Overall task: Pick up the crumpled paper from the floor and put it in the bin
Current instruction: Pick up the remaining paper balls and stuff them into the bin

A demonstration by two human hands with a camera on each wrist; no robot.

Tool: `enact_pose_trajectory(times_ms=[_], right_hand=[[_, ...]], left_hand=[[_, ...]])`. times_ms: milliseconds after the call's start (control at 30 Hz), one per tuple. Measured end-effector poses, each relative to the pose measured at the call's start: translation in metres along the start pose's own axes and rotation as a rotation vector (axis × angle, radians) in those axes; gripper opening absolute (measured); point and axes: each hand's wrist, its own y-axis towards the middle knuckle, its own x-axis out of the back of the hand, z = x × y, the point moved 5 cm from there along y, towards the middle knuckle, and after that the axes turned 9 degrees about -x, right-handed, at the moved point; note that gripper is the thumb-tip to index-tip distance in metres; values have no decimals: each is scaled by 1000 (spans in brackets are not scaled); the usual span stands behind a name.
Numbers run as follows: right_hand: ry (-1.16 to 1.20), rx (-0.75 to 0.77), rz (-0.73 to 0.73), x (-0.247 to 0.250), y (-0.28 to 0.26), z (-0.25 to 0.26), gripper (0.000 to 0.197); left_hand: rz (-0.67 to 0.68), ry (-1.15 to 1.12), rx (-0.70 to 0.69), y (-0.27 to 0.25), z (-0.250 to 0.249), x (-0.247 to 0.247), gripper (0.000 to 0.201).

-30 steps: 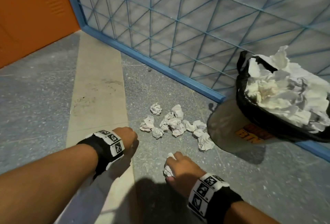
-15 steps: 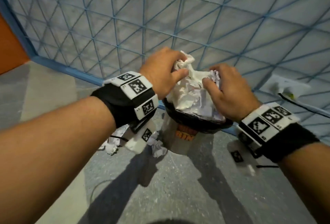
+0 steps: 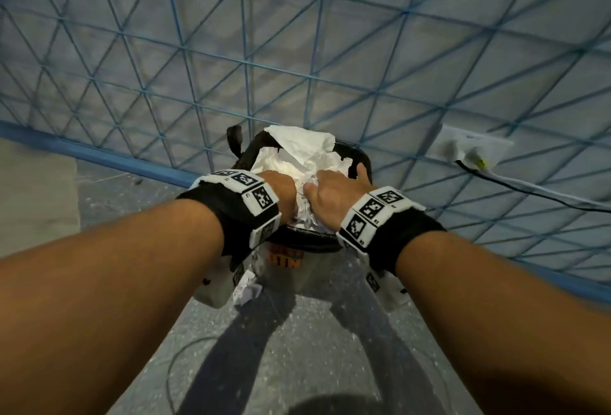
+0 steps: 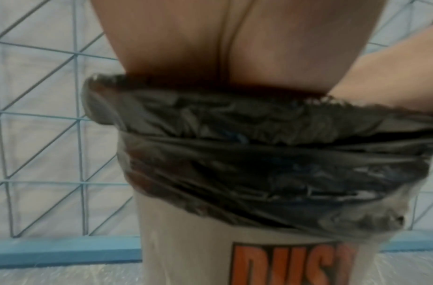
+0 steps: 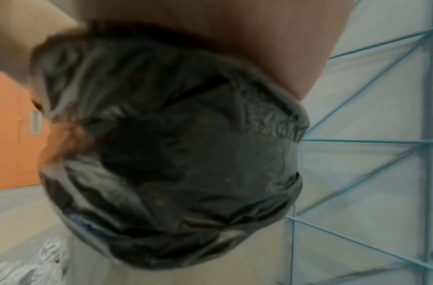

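Both hands, left hand (image 3: 281, 191) and right hand (image 3: 334, 196), press crumpled paper (image 3: 297, 157) into the bin (image 4: 186, 241); finger curl hidden.

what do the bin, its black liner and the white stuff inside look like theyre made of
Bin: probably plastic, a smooth matte grey wall with orange printed lettering. Black liner: thin plastic film, glossy and wrinkled, folded over the rim. White stuff: crumpled paper, matte with sharp creases. Both hands are in it, left hand and right hand.

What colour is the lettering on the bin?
Orange lettering on the grey bin; left wrist view.
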Motion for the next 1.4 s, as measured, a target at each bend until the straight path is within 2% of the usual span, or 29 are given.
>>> enact_pose_trajectory(times_ms=[100, 167, 267, 433, 600, 667, 733, 800, 867, 967, 1033, 1133, 1200, 1333, 1400], right_hand=[[27, -33, 16, 2, 3, -3, 48], [119, -51, 2, 9, 5, -8, 53], [261, -21, -85, 33, 5, -15, 52], [416, 31, -197, 78, -18, -5, 57], [365, 224, -378, 93, -39, 42, 53], [390, 356, -492, 88, -52, 73, 47], [423, 479, -502, 69, -65, 108, 37], [384, 560, -384, 34, -74, 132, 32], [269, 554, -151, -17, -68, 151, 34], [76, 327, 173, -102, -40, 151, 46], [44, 150, 305, -147, -27, 141, 59], [82, 10, 360, -188, -17, 139, 69], [100, -40, 354, -201, -10, 141, 67], [50, -57, 381, -220, 3, 142, 49], [31, -41, 385, -228, 5, 141, 40]], left_hand=[[9, -62, 20, 2, 5, -2, 31], [-114, -119, 26, -2, 9, 4, 31], [-334, -231, 12, -18, 19, 26, 43], [-507, -340, -12, -45, 43, 68, 52], [-616, -403, 33, -90, 91, 72, 44], [-594, -394, 102, -108, 118, 48, 40], [-511, -398, 185, -120, 151, 6, 36], [-364, -390, 258, -124, 173, -43, 38], [-171, -380, 325, -130, 190, -95, 46], [35, -374, 376, -136, 199, -168, 70], [83, -398, 368, -132, 195, -201, 88], [70, -435, 342, -120, 189, -225, 98], [69, -425, 316, -112, 185, -231, 96], [117, -354, 313, -112, 180, -243, 72], [60, -285, 311, -117, 176, -245, 56]])
